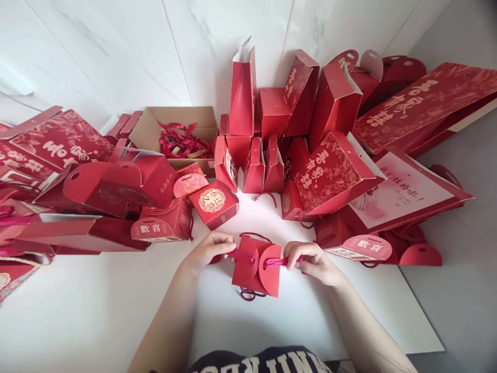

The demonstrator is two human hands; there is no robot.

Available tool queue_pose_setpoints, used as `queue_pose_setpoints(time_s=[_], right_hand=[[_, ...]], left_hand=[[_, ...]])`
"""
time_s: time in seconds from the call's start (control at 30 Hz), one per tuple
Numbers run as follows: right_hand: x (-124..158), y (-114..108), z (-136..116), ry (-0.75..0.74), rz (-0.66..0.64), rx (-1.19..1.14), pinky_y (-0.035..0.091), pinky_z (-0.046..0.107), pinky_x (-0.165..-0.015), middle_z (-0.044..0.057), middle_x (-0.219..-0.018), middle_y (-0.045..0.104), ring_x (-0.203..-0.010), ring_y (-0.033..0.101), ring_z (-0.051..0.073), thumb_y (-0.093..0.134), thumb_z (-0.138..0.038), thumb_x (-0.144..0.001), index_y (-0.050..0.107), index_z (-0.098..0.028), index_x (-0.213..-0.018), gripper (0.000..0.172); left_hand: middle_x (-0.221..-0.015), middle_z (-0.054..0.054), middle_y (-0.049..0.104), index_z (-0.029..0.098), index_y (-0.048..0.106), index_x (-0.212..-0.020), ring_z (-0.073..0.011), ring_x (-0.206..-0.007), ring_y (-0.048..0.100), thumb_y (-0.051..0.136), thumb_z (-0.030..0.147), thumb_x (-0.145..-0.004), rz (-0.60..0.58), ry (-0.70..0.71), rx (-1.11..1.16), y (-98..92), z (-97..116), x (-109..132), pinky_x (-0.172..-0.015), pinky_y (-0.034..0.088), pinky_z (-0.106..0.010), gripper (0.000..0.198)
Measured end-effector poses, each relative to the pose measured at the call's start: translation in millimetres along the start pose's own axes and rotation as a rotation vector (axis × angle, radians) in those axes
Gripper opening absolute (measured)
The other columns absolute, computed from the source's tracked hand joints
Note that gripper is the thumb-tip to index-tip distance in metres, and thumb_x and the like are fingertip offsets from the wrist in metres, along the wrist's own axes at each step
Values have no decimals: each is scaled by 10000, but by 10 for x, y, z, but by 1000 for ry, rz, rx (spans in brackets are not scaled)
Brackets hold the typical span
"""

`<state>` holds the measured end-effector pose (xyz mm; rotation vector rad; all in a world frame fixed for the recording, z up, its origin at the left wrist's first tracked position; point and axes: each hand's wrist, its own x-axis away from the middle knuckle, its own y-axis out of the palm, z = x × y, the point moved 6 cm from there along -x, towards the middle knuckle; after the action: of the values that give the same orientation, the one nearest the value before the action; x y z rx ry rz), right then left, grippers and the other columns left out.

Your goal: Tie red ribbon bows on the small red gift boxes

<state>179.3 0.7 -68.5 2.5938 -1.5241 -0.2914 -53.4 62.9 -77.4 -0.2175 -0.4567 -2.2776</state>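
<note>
A small red gift box [244, 274] sits on the white table in front of me, seen from above, with rounded flaps folded over its top. Dark red cord handles show along its far and near sides. A crimson ribbon [273, 262] passes through the slots in the flaps. My left hand [214, 249] pinches one end of it at the left of the box. On the right, my right hand [310, 260] grips the other end between thumb and fingers. Both ends are drawn outward from the box.
An open cardboard box [212, 122] with loose crimson ribbons [181, 141] stands at the back. Red gift boxes and bags crowd both sides, including a patterned box [215, 204] just beyond my hands and a tall bag [243, 93] by the marbled wall [233, 20].
</note>
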Motion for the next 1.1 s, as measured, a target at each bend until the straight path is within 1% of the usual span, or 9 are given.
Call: queue_pose_setpoints(time_s=[0.1, 0.2, 0.33, 0.6, 0.73, 0.87, 0.93, 1.03, 1.1], right_hand=[[37, -107, 33, 10, 12, -68, 388, 300, -642, 71, -786, 629, -707, 540, 174, 640, -295, -860, 742, -162, -850, 167], [83, -199, 26, -23, 39, -149, 371, 310, -606, 63, -686, 620, -646, 517, 184, 621, -415, -834, 737, -170, -783, 276], [90, -242, 23, -50, 38, -215, 376, 317, -590, 77, -647, 637, -632, 536, 197, 606, -390, -831, 750, -163, -743, 283], [72, -74, -68, -59, -32, -304, 467, 334, -624, 82, -666, 713, -662, 653, 223, 585, -337, -866, 759, -159, -822, 253], [85, -5, -204, -92, -43, -333, 513, 346, -655, 83, -683, 728, -616, 676, 209, 577, -327, -882, 750, -143, -821, 260], [51, -17, -456, -124, -35, -327, 534, 340, -665, 116, -827, 755, -659, 704, 211, 558, -297, -902, 737, -124, -896, 249], [-1, -14, -628, -125, -40, -310, 543, 342, -683, 133, -919, 757, -714, 719, 220, 541, -279, -910, 722, -121, -969, 247], [-133, 38, -910, -110, -58, -247, 534, 417, -860, 141, -1032, 744, -829, 731, 232, 462, -235, -929, 695, -118, -1054, 289], [-240, 77, -1110, -147, -45, -222, 525, 443, -906, 129, -1121, 723, -923, 721, 246, 471, -183, -880, 668, -138, -1115, 310]], left_hand=[[-489, -28, 569, 139, 491, -518, -94, -470, 459, 657, 383, -810, -37, 34, 86, -13, -20, 22, -496, 301, -227, 415], [-388, 11, 460, 160, 414, -491, -67, -360, 364, 654, 449, -800, -52, 110, 193, -54, -20, 79, -402, 230, -213, 487], [-291, 77, 292, 178, 332, -481, -35, -236, 210, 668, 504, -777, -48, 271, 317, -132, 51, 158, -309, 145, -199, 554], [-293, 114, 207, 180, 284, -489, -11, -220, 128, 729, 440, -749, -78, 573, 458, -99, 427, 326, -258, 194, -161, 577], [-573, 53, 455, 159, 329, -520, 21, -322, 304, 769, 370, -717, 8, 591, 493, -51, 644, 432, -328, 345, -116, 527], [-835, -54, 640, 138, 443, -538, -27, -469, 503, 790, 346, -704, 92, 489, 404, 56, 936, 433, -401, 454, -130, 438], [-835, -76, 679, 122, 523, -553, -33, -459, 518, 791, 320, -711, 114, 416, 330, 150, 1078, 380, -422, 484, -136, 369], [-689, -60, 673, 106, 618, -586, -78, -548, 618, 796, 313, -706, 150, 337, 236, 308, 1241, 246, -495, 530, -121, 298], [-741, -80, 707, 95, 676, -660, -119, -639, 674, 766, 309, -730, 166, 369, 201, 405, 1346, 147, -550, 566, -147, 242]])
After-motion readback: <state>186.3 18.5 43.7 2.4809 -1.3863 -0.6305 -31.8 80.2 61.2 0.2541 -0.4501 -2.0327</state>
